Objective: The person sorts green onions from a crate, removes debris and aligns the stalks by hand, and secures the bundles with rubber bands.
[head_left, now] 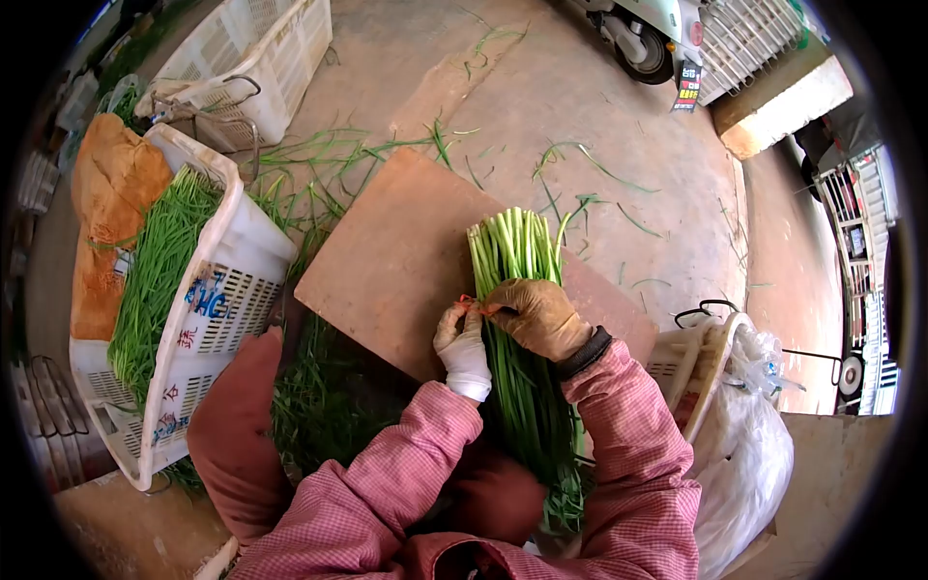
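Observation:
A thick bundle of long green chives (512, 244) lies across the board in front of me, pale cut ends pointing away and leaves hanging toward my lap. My left hand (462, 346), in a whitish glove with a wrapped wrist, is at the bundle's left side. Its fingertips are closed on a thin red tie (466, 301). My right hand (541, 314), in a brown-stained glove, lies over the bundle with its fingers pinched at the same tie. How far the tie runs round the stalks is hidden.
Under the bundle is a brown board (387, 232). To the left stands a tilted white crate (217, 266) holding more chives (164, 261), with another crate (295, 63) behind. Loose stalks (619, 174) litter the floor. At right are a crate (704, 372) and a white plastic bag (744, 474); a scooter (643, 43) stands beyond.

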